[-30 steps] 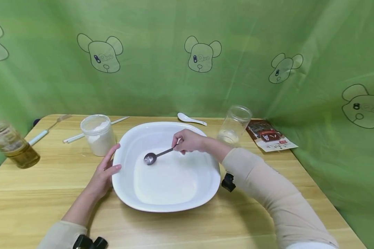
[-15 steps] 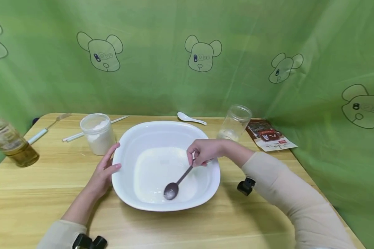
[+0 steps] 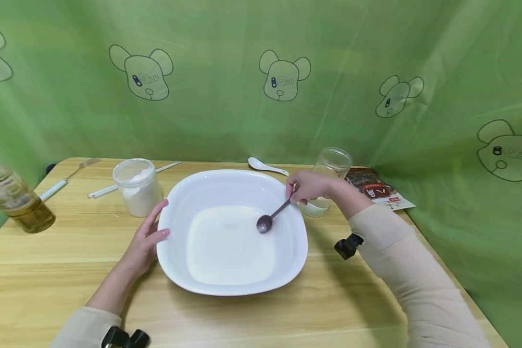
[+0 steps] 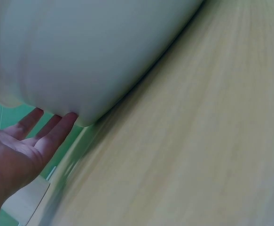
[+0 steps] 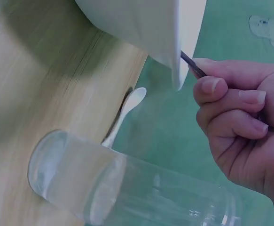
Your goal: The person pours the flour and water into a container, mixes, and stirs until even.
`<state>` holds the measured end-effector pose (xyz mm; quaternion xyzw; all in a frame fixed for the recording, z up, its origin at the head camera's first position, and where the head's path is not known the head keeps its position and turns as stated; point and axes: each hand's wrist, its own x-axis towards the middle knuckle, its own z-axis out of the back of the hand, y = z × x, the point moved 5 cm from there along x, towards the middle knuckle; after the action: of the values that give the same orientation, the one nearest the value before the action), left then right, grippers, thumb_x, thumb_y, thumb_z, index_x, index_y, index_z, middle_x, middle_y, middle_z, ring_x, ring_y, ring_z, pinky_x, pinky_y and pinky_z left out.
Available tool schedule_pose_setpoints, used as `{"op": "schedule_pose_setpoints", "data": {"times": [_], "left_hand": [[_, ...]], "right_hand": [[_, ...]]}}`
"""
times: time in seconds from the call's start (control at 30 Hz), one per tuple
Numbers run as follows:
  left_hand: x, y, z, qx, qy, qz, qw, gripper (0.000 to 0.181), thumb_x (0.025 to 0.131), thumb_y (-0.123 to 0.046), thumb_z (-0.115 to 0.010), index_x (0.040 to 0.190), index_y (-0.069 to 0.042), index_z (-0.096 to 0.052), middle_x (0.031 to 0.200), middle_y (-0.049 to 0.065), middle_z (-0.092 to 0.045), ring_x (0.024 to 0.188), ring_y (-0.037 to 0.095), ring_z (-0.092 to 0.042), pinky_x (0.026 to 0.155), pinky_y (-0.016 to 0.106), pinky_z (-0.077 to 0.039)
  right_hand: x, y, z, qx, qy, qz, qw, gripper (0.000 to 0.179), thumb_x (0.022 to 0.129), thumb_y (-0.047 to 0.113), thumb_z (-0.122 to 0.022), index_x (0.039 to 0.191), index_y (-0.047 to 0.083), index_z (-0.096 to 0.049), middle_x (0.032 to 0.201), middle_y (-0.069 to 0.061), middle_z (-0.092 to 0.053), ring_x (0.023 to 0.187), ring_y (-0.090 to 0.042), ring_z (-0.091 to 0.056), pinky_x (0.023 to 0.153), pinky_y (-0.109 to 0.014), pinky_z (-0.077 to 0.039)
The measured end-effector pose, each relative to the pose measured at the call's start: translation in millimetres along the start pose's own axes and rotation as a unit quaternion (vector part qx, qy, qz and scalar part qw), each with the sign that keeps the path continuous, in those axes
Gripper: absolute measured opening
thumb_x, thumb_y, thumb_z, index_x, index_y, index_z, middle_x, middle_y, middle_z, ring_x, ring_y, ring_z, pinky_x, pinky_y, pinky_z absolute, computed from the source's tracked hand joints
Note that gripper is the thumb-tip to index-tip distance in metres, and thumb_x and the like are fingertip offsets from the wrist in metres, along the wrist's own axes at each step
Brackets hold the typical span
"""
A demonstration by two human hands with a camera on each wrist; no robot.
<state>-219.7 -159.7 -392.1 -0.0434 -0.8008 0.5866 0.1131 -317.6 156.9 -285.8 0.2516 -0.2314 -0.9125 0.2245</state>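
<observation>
My left hand (image 3: 143, 244) rests against the left side of a white basin (image 3: 231, 288), thumb and a fingertip at its rim. In the left wrist view, its fairly straight fingers (image 4: 57, 134) touch the basin's outer wall. My right hand (image 3: 311, 186) pinches the handle of a dark brown spoon (image 3: 265, 224) above the basin's right rim. The spoon's bowl hangs inside the basin, over the right part. Whitish, wet-looking liquid (image 3: 230, 246) covers the basin's bottom. Below my right hand stands a clear jar (image 5: 160, 188), partly hidden by the hand in the head view.
A jar of white powder (image 3: 138, 188) stands left of the basin, by white sticks (image 3: 104, 191). Farther left are a bottle of amber liquid (image 3: 19, 200) and a light-handled brush (image 3: 54, 189). Behind lies a white spoon (image 3: 265, 166); a brown packet (image 3: 376, 188) lies right.
The brown spoon goes from the basin's left-middle to its front, then back and right, rising toward the right rim. My left hand and the basin stay in place.
</observation>
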Motion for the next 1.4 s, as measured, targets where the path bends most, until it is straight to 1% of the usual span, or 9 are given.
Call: {"op": "schedule_pose_setpoints", "data": {"times": [0.1,0.23,0.47,0.67,0.87,1.0,1.13,1.27,1.4], "left_hand": [[0.1,0.6,0.0,0.002,0.000,0.002,1.0000,0.061,0.083,-0.003,-0.045,0.137,-0.022,-0.023,0.123,0.015,-0.031,0.090,0.018,-0.055,0.066,0.038,-0.051],[0.4,0.7,0.3,0.006,-0.001,0.001,1.0000,0.061,0.083,-0.003,-0.045,0.137,-0.021,-0.023,0.120,0.014,-0.033,0.089,0.019,-0.055,0.065,0.039,-0.051],[0.7,0.1,0.0,0.010,0.002,-0.004,0.9999,0.060,0.084,-0.002,-0.044,0.137,-0.020,-0.022,0.119,0.014,-0.035,0.090,0.020,-0.055,0.065,0.039,-0.051],[0.0,-1.0,-0.6,0.013,0.001,-0.007,0.9999,0.059,0.084,-0.003,-0.044,0.136,-0.021,-0.024,0.119,0.012,-0.036,0.090,0.019,-0.055,0.065,0.038,-0.051],[-0.7,-1.4,-0.3,0.012,0.003,-0.012,0.9999,0.058,0.084,-0.004,-0.045,0.136,-0.021,-0.025,0.118,0.011,-0.037,0.091,0.018,-0.055,0.066,0.036,-0.051],[-0.3,0.3,0.1,0.012,0.002,-0.008,0.9999,0.058,0.084,-0.004,-0.045,0.136,-0.021,-0.024,0.118,0.011,-0.037,0.090,0.018,-0.055,0.066,0.037,-0.051],[0.1,1.0,0.1,0.012,0.001,-0.005,0.9999,0.059,0.084,-0.004,-0.045,0.136,-0.021,-0.024,0.118,0.011,-0.037,0.089,0.018,-0.055,0.065,0.037,-0.051],[0.0,0.5,-0.4,0.007,0.001,-0.007,0.9999,0.059,0.084,-0.003,-0.044,0.136,-0.021,-0.025,0.116,0.012,-0.038,0.088,0.018,-0.056,0.064,0.037,-0.051],[-0.3,-0.9,-1.6,-0.001,0.004,-0.016,0.9999,0.058,0.083,-0.002,-0.044,0.135,-0.021,-0.027,0.112,0.013,-0.042,0.086,0.019,-0.056,0.063,0.037,-0.052]], "right_hand": [[10.7,-1.6,-0.3,0.010,-0.045,0.003,0.9989,0.007,0.074,-0.005,-0.053,0.080,-0.002,-0.057,0.052,-0.003,-0.047,0.045,-0.011,-0.040,0.040,-0.018,-0.029],[25.0,6.1,-11.5,0.032,-0.078,0.005,0.9964,0.005,0.076,-0.002,-0.054,0.081,0.000,-0.057,0.052,-0.004,-0.049,0.044,-0.012,-0.041,0.040,-0.018,-0.031],[41.8,28.7,-42.3,0.106,-0.099,0.004,0.9894,0.005,0.078,0.000,-0.056,0.082,-0.001,-0.058,0.050,-0.006,-0.050,0.039,-0.010,-0.039,0.036,-0.017,-0.029],[42.3,45.7,-71.7,0.169,-0.053,0.026,0.9838,0.005,0.079,0.000,-0.056,0.083,-0.001,-0.057,0.050,-0.006,-0.049,0.037,-0.010,-0.034,0.035,-0.018,-0.025],[28.8,52.1,-88.1,0.171,0.038,0.043,0.9835,0.005,0.079,-0.001,-0.056,0.084,-0.001,-0.058,0.049,-0.006,-0.049,0.038,-0.009,-0.032,0.035,-0.017,-0.023],[13.5,45.4,-85.8,0.150,0.099,0.042,0.9829,0.007,0.078,-0.003,-0.055,0.082,0.002,-0.058,0.049,-0.006,-0.048,0.037,-0.009,-0.031,0.035,-0.017,-0.022],[-2.3,34.4,-71.8,0.119,0.125,0.043,0.9841,0.008,0.075,-0.005,-0.055,0.080,0.001,-0.058,0.049,-0.006,-0.047,0.038,-0.009,-0.034,0.035,-0.016,-0.023],[-12.9,22.3,-50.8,0.089,0.096,0.027,0.9911,0.009,0.073,-0.006,-0.054,0.078,0.000,-0.058,0.050,-0.005,-0.047,0.041,-0.010,-0.037,0.036,-0.016,-0.024],[-14.4,11.1,-29.9,0.061,0.025,-0.003,0.9978,0.008,0.073,-0.006,-0.054,0.077,-0.001,-0.058,0.051,-0.004,-0.047,0.042,-0.010,-0.039,0.037,-0.017,-0.026]]}}
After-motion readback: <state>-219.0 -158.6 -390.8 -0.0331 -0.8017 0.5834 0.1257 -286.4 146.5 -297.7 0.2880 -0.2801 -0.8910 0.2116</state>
